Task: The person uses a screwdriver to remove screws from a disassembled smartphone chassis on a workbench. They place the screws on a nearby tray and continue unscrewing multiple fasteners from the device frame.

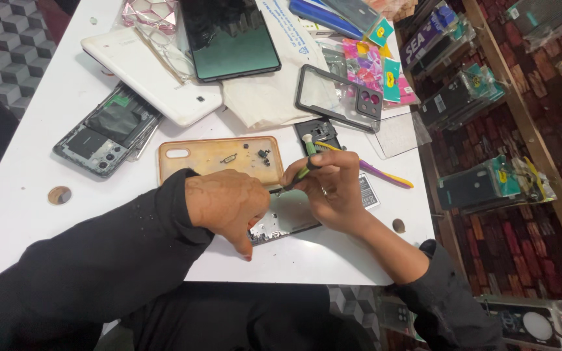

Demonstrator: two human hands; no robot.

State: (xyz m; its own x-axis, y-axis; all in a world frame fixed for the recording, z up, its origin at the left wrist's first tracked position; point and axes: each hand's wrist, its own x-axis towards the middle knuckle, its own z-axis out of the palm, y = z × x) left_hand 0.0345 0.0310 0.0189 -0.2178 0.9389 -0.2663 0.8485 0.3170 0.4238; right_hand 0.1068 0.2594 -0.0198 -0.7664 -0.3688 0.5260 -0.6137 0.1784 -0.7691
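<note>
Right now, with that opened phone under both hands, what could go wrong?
1. The green-handled screwdriver in the right hand could slip and scratch the opened phone body that the left hand steadies.
2. The tiny dark screws lie loose in the orange phone case; a nudge might scatter them.
3. The phone sits near the edge of the white table and could slide off.

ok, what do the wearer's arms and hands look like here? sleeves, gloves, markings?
Both arms wear black long sleeves. The left sleeve reaches the wrist; the right sleeve is pushed up, leaving the forearm bare. Both hands are bare, no gloves. The left hand carries a faint patterned drawing across its back. No rings or watch show on the right hand.
</note>
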